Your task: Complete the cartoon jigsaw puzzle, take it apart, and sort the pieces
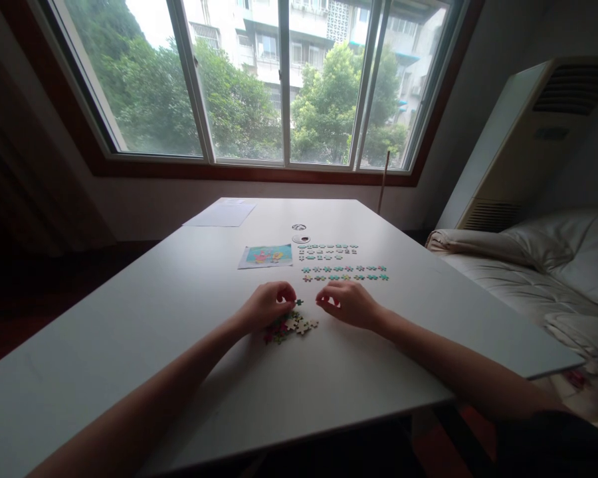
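Note:
My left hand [268, 305] rests on the white table [179, 318] with its fingers curled, pinching a small green puzzle piece [298, 302] at its fingertips. Beneath and beside it lies a small heap of loose puzzle pieces [292, 325]. My right hand [346, 303] sits just to the right, fingers curled in a pinch; whether anything is in them is hidden. Beyond the hands, rows of sorted puzzle pieces [346, 273] lie flat, with a further group [327, 251] behind them.
A colourful reference picture [266, 255] lies left of the sorted rows. Two small round objects [300, 234] and a sheet of paper [222, 214] lie farther back. A bed with pale bedding [528, 265] stands right of the table; windows fill the far wall.

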